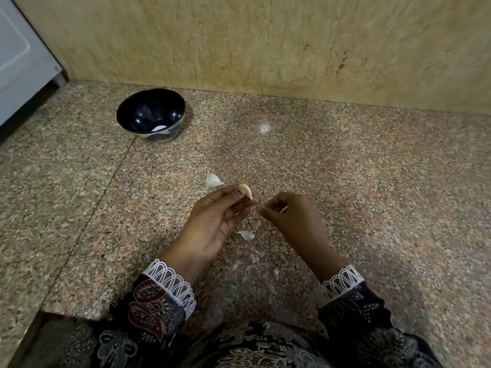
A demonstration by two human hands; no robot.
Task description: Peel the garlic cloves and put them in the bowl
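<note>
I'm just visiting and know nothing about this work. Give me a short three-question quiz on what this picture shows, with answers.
1. True or false: the left hand pinches a garlic clove at its fingertips.
2. Where does the dark bowl stand? A) beside the right hand B) far left on the counter, near the wall C) on the person's lap
3. Fill in: a white clove lies on the counter just beyond the ______ hand.

Key: 1 true; 2 B; 3 left. The clove in the left hand looks peeled, and bits of skin lie on the counter between the wrists.
</note>
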